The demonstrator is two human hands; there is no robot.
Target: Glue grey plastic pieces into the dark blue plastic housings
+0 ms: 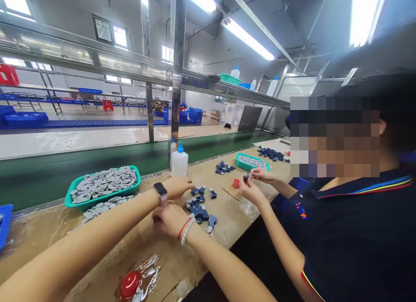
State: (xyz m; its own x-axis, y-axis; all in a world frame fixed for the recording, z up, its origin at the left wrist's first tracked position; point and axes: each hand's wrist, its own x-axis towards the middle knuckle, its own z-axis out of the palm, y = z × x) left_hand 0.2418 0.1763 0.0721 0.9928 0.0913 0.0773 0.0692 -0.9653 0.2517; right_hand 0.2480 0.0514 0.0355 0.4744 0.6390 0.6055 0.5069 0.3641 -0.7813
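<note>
My left hand (175, 188), with a dark-faced watch (160, 189) on its wrist, reaches right over the table. Its fingers are stretched out beside a pile of small dark blue and grey plastic pieces (199, 211). Below the left wrist, my right hand (170, 219) has its fingers curled toward the left; a pale beaded bracelet is on that wrist. Whatever the right fingers hold is hidden. Near the front edge, a red round-topped object (131, 284) sits on wet-looking brown cardboard.
A green basket (138, 180) heaped with grey pieces stands left, with loose grey pieces (100, 209) before it. A blue-capped bottle (180, 162) stands by a metal post (177, 76). At right, a co-worker's hands (251, 191) handle a small part near another green basket (240, 163).
</note>
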